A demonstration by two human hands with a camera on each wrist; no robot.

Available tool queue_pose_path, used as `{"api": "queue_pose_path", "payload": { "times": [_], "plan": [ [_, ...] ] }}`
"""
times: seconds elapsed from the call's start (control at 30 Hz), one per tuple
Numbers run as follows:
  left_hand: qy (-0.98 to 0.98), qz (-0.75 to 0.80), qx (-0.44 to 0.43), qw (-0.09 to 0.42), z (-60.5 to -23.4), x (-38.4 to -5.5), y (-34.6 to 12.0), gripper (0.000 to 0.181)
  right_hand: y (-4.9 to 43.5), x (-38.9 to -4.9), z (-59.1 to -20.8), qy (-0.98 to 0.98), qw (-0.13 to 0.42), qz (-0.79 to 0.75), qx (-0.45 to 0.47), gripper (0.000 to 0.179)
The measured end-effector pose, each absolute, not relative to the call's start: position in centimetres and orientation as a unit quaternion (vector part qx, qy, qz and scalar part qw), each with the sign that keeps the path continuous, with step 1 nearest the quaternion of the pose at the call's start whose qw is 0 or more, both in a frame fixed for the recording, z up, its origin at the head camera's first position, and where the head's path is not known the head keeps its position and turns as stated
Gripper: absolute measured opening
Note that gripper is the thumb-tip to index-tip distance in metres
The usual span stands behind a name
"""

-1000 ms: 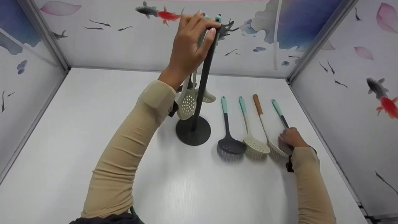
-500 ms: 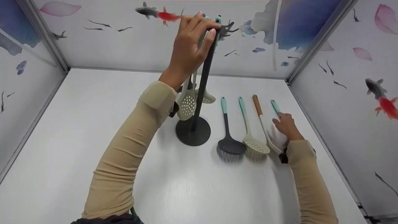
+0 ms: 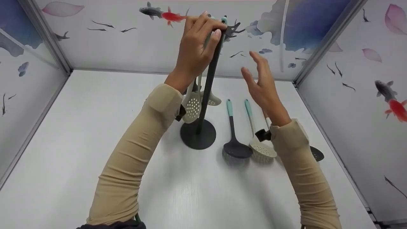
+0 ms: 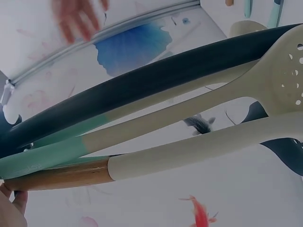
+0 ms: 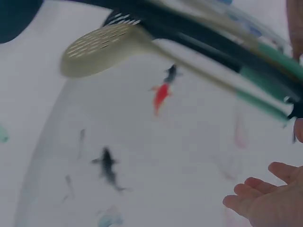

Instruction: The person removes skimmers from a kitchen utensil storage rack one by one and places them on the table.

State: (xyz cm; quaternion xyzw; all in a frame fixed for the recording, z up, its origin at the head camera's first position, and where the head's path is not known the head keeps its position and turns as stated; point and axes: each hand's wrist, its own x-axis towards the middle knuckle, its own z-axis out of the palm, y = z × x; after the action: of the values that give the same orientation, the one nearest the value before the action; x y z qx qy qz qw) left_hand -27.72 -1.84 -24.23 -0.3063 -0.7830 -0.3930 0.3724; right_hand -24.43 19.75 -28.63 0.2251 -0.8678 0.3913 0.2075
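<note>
My left hand [image 3: 197, 47] grips the top of a dark upright utensil stand [image 3: 210, 79] with a round base. From its hooks hang a cream slotted spoon [image 3: 192, 108], a second cream perforated utensil [image 3: 215, 99] and a cream utensil with a wooden-look handle [image 4: 61, 176]. Right of the stand, my right hand [image 3: 265, 86] is raised with fingers spread, holding nothing; the right wrist view also shows it below the hanging handles. On the table lie a dark skimmer [image 3: 237, 149] and a cream skimmer [image 3: 263, 149], both with mint handles. My right arm largely hides a brown-handled utensil.
Another dark perforated head [image 3: 317, 154] shows past my right sleeve, its handle covered. White panels printed with fish and petals enclose the white table [image 3: 95, 105] at the back and both sides. Dark hooks [image 3: 233, 30] stick out at the stand's top.
My right hand has let go of the dark, mint-handled utensil at the far right and risen up and left toward the stand's top. The left hand stays on the stand.
</note>
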Motion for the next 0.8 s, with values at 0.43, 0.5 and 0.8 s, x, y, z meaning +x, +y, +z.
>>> {"api": "queue_pose_path", "payload": {
  "times": [0.43, 0.5, 0.8],
  "plan": [
    [-0.795, -0.361, -0.298, 0.385, -24.2, -27.6, -1.7, 0.035, 13.3, -25.7, -21.8, -0.855, 0.294, 0.317, 0.285, 0.037],
    [-0.793, -0.358, -0.303, 0.388, -24.2, -27.6, -1.7, 0.036, 13.4, -26.0, -22.0, -0.853, 0.304, 0.309, 0.29, 0.035],
    [-0.773, -0.379, -0.327, 0.39, -24.3, -27.2, -1.4, 0.034, 13.9, -25.5, -22.0, -0.856, 0.297, 0.326, 0.27, 0.034]
  ]
}}
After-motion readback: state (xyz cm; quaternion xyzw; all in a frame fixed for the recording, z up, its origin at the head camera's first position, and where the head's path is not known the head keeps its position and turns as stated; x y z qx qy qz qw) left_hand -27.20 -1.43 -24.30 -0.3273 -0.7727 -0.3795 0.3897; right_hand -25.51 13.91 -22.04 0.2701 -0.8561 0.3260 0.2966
